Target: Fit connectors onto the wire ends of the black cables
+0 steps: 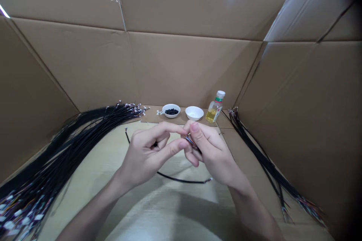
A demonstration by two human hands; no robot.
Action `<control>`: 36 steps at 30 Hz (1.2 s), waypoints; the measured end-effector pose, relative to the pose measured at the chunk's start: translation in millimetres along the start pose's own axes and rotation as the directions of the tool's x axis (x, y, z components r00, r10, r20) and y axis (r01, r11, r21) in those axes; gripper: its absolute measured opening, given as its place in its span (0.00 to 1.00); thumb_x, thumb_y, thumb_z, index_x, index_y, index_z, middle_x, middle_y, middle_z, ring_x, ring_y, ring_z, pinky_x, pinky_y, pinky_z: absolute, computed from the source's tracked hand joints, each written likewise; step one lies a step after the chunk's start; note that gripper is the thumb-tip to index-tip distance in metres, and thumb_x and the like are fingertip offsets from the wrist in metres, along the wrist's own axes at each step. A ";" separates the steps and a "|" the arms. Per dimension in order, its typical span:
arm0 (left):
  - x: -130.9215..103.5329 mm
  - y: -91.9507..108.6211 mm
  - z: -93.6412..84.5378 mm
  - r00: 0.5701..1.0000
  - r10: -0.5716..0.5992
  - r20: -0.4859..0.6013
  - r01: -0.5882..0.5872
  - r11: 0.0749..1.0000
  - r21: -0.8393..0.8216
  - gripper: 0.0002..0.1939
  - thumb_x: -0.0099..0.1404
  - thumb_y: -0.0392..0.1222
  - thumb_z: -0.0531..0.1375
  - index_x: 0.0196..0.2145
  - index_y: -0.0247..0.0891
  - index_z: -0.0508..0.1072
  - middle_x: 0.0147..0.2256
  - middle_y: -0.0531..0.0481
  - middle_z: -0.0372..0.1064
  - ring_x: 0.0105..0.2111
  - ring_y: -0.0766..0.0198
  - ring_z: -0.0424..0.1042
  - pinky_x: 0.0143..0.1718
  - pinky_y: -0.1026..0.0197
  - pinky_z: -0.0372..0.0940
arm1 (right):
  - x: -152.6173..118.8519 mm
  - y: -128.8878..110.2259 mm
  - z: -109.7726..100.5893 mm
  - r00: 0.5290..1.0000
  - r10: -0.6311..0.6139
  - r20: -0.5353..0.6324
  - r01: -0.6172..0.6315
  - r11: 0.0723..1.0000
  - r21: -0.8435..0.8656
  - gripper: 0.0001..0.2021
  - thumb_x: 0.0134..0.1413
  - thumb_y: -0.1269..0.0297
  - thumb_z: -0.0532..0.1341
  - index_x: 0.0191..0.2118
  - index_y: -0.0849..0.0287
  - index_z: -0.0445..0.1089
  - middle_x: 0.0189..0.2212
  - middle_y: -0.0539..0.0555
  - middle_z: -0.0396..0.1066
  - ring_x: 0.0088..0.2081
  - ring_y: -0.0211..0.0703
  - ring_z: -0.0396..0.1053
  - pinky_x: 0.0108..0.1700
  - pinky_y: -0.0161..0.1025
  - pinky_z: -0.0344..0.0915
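Observation:
My right hand [212, 147] is closed, thumb pressed to fingers, around the end of a black cable with thin coloured wires [191, 142] showing. From the left, my left hand [154, 148] reaches in, its thumb and index fingertip pinched close to these wires. Something small and dark [155, 144] shows among its curled fingers, too hidden to name. Most of the held cable is out of sight behind the hands. A black cable [183, 180] curves across the table below them, partly covered by my left hand, with a small connector at its right end.
A thick bundle of black cables [85, 139] with white connectors lies left, a thinner bundle [260, 154] right. At the back stand a white bowl [171, 115] of small black pieces, another white bowl [194, 113] and a bottle [215, 107] of yellow liquid. Cardboard walls [195, 67] surround the table.

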State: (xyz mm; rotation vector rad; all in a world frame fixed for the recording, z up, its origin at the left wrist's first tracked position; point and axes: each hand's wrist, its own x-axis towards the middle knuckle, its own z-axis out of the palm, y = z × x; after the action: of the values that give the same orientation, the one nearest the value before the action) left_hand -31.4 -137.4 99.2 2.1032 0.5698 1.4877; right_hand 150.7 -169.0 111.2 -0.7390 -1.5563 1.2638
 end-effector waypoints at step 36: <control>4.9 13.2 -26.1 0.996 -0.045 0.081 0.032 0.988 0.153 0.06 0.72 0.36 0.67 0.42 0.47 0.82 0.21 0.62 0.42 0.20 0.73 0.44 0.19 0.67 0.41 | 7.7 -9.9 -7.0 0.999 0.047 0.014 -0.048 0.988 0.146 0.09 0.58 0.71 0.71 0.30 0.62 0.72 0.18 0.45 0.68 0.17 0.25 0.52 0.20 0.25 0.50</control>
State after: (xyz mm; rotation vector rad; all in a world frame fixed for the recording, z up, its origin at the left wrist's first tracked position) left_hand -53.9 -140.8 118.2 2.2455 0.7075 1.3654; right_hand 155.7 -162.3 122.9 -0.6798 -1.4437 1.4030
